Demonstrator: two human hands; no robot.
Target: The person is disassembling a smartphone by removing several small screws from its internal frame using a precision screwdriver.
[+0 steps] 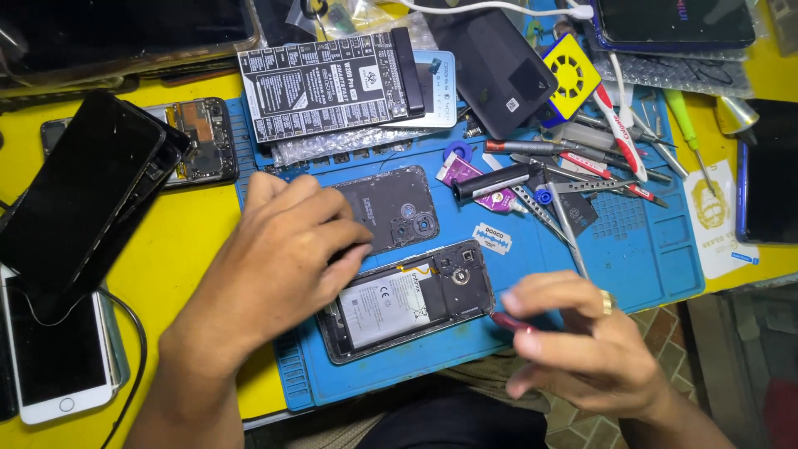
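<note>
we see our left hand (278,254) spread flat, fingers apart, pressing down on the left end of an opened phone (407,303) that lies on the blue repair mat (640,249) near the front edge of the yellow tabletop (187,241). our right hand (582,341) has its grip pinched together on a thin red-handled tool (509,322), probably a small screwdriver, whose tip sits just beside the phone's right end; the hand is blurred, so we cannot tell exactly where the tip touches. judging from how things lie, the opening is already done: the dark back cover (395,208) with its camera holes lies apart just above the phone, half under our left fingers, and the white battery (386,303) and the inner plate around the camera are exposed. the battery is in its bay and the inner parts look in place, so we judge the deeper work inside is yet to be done. elsewhere on the mat lie tweezers and screwdrivers (582,166), a razor blade (492,239), a black chart board (328,83) and a yellow box with a fan (572,76). other phones rest to the left, one black phone (83,195) face down and a white phone (58,366).
</note>
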